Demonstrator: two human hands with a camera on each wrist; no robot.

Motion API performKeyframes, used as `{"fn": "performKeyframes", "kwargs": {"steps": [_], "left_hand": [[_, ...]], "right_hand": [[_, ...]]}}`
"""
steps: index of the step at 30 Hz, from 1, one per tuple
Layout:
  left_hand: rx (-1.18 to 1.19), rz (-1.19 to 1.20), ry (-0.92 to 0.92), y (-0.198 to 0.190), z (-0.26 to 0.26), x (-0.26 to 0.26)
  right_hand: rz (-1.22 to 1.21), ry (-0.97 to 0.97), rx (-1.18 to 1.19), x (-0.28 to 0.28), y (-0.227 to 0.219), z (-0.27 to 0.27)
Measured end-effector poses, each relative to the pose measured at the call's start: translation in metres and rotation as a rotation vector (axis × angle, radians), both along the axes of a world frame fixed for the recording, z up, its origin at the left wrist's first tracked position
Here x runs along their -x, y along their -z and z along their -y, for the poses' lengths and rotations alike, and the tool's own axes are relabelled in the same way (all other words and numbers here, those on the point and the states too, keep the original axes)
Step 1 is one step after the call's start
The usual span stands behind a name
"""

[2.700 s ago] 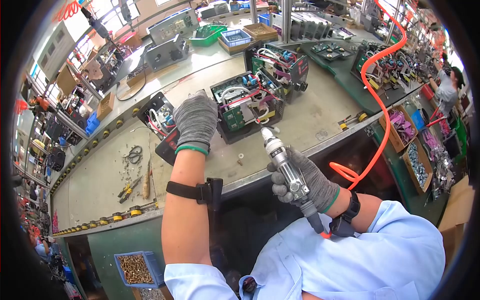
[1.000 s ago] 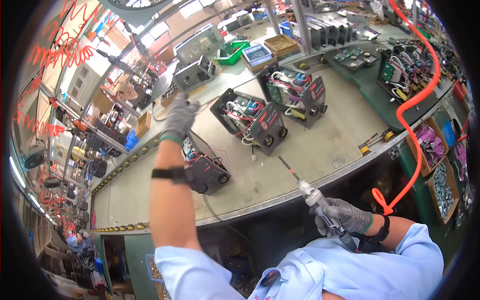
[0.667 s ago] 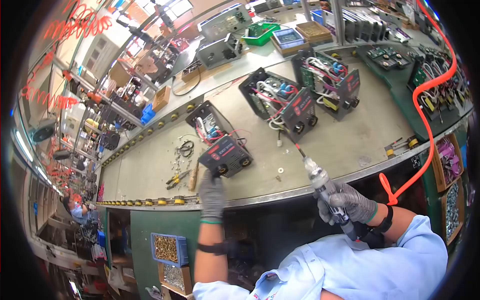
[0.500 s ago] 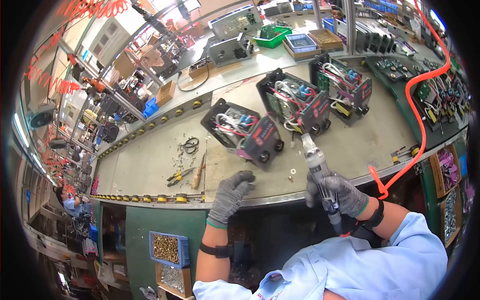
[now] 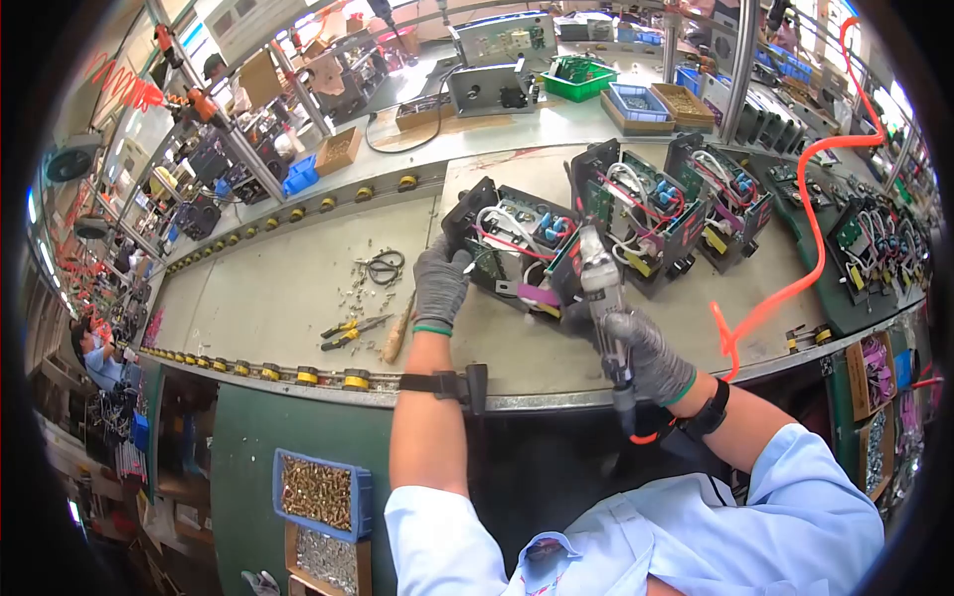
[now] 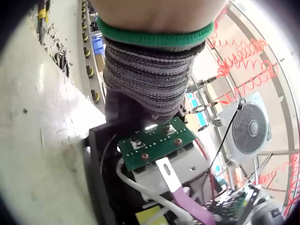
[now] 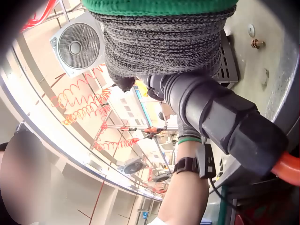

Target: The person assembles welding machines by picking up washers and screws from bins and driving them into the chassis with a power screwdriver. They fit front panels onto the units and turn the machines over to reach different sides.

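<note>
An open electronic unit (image 5: 505, 221) with a black housing, white and red wires and a purple strip stands on the bench. My left hand (image 5: 440, 288), in a grey knit glove, grips the housing's left end; the left wrist view shows its green circuit board (image 6: 157, 144) just below the glove. My right hand (image 5: 651, 360), gloved alike, holds a pneumatic screwdriver (image 5: 602, 283) with an orange hose. The screwdriver's front end overlaps the unit's front panel in the head view. In the right wrist view its dark rear end (image 7: 220, 115) shows below the glove, the bit hidden.
Two similar open units (image 5: 636, 204) (image 5: 723, 194) stand close on the right. Pliers (image 5: 355, 331), a wooden-handled tool (image 5: 397, 333) and a cable coil (image 5: 386, 266) lie left. A roller track (image 5: 298, 375) edges the bench. The orange hose (image 5: 815, 233) hangs at right.
The unit has shifted right, towards the other two, and turned. My left hand swung down to its front, came off it, then took its left end. The screwdriver has come up to the unit.
</note>
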State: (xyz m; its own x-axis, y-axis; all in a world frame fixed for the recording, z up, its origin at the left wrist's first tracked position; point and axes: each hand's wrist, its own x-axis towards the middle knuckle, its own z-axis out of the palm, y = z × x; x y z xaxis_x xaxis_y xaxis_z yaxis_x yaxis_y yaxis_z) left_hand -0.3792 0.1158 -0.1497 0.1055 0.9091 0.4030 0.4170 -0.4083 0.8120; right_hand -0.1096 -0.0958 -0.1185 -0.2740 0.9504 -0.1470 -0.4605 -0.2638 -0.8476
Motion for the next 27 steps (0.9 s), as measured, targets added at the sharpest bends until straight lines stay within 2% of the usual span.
{"fn": "performKeyframes", "kwargs": {"steps": [1,3,5,7,9,10,13,14,16,19,23,25,27], "left_hand": [[-0.002,-0.002,-0.001,-0.01,0.022,-0.002],[0.005,0.04,-0.233,-0.02,0.077,-0.007],[0.002,0.127,-0.298,0.007,0.122,-0.005],[0.031,-0.055,-0.422,-0.011,0.191,-0.021],[-0.052,-0.221,-0.251,-0.02,0.216,-0.047],[-0.351,-0.284,-0.208,-0.017,0.209,-0.066],[-0.499,-0.401,-0.171,-0.045,0.179,-0.118],[-0.509,-0.408,-0.163,-0.043,0.167,-0.124],[-0.385,-0.809,-0.228,-0.025,0.136,-0.125],[-0.493,-0.882,-0.226,-0.021,0.129,-0.12],[-0.392,-1.096,-0.183,-0.045,0.116,-0.12],[-0.221,-1.139,-0.188,-0.064,0.107,-0.13],[-0.313,-1.114,-0.146,-0.061,0.095,-0.128]], "right_hand": [[0.048,0.036,-0.046,-0.002,-0.004,-0.004],[0.144,0.137,-0.142,-0.017,-0.014,-0.007],[0.197,0.145,-0.125,-0.046,-0.008,-0.008],[0.12,0.147,-0.197,-0.062,-0.009,0.0],[0.084,0.15,-0.233,-0.067,-0.009,0.016],[0.045,0.123,-0.22,-0.065,-0.009,0.028],[-0.03,0.056,-0.186,-0.062,-0.001,0.062],[-0.016,0.046,-0.158,-0.061,-0.002,0.076],[0.026,0.049,-0.145,-0.064,-0.002,0.101],[-0.064,-0.009,-0.092,-0.083,0.016,0.13],[-0.065,-0.07,-0.046,-0.109,0.033,0.15],[-0.095,-0.063,0.007,-0.115,0.04,0.157],[-0.1,-0.081,0.033,-0.122,0.049,0.164]]}}
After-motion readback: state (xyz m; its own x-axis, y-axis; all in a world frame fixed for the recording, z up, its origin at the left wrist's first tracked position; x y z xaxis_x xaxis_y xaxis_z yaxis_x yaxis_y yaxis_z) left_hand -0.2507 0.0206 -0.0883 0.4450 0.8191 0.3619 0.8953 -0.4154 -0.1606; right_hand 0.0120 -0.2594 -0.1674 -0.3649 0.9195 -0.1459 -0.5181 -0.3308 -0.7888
